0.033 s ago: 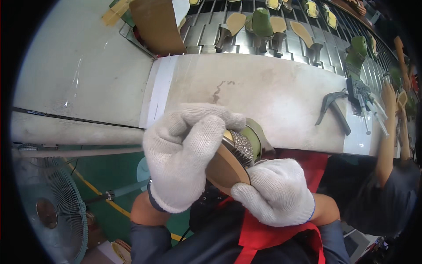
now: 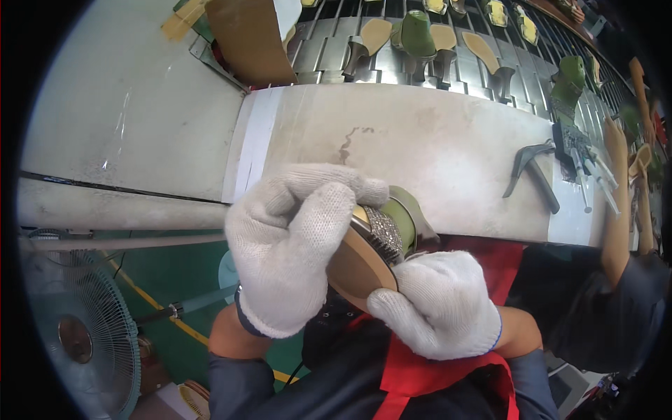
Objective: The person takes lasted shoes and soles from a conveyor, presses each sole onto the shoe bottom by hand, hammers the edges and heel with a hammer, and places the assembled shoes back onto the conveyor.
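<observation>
While left hand (image 2: 283,248) holds shoe (image 2: 383,232), right hand (image 2: 444,304) pinches sole (image 2: 358,269).

White-knit gloves (image 2: 280,269), tan sole (image 2: 358,267), glittery silver strap (image 2: 383,232), green last (image 2: 400,213), off-white worktop (image 2: 448,154), white band (image 2: 253,143) along its left edge

Pale worktable (image 2: 434,140), dark hammer (image 2: 541,185), slim pale tools (image 2: 580,180)
</observation>
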### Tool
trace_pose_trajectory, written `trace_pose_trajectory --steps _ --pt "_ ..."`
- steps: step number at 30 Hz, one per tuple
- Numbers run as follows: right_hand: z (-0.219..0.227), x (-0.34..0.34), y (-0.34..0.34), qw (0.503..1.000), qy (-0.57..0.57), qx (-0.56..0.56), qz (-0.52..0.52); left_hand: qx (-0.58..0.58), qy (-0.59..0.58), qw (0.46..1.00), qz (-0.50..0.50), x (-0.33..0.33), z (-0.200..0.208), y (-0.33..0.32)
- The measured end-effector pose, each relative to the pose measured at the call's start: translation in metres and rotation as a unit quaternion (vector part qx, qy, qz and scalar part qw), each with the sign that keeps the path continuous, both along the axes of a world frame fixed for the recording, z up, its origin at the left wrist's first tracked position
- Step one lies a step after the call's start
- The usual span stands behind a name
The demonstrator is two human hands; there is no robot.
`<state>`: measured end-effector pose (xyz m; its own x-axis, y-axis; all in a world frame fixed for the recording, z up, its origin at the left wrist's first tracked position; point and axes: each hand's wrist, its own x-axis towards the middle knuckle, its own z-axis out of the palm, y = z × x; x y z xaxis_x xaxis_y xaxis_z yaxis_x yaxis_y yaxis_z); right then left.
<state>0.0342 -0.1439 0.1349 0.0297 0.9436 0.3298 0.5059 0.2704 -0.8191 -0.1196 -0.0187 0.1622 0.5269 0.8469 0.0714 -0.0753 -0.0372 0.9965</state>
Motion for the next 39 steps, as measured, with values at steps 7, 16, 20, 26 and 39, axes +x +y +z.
trace_pose_trajectory --steps 7,16,20,26,39 --pt "0.000 -0.006 0.005 0.996 0.088 -0.019 -0.007 0.018 -0.003 0.999 0.039 -0.003 -0.002 -0.003" --pt "0.004 -0.001 -0.004 0.997 0.060 -0.038 -0.004 0.138 0.060 0.988 0.028 -0.001 0.004 -0.006" --pt "0.011 0.016 -0.016 0.984 -0.042 0.086 -0.152 0.114 0.039 0.992 -0.025 0.010 0.007 -0.003" --pt "0.046 0.069 -0.009 0.990 -0.012 0.015 -0.141 0.016 -0.103 0.978 -0.181 0.064 -0.009 -0.004" --pt "-0.108 0.017 -0.049 0.868 0.445 -0.011 -0.218 0.122 -0.136 0.983 -0.028 0.082 -0.144 0.089"
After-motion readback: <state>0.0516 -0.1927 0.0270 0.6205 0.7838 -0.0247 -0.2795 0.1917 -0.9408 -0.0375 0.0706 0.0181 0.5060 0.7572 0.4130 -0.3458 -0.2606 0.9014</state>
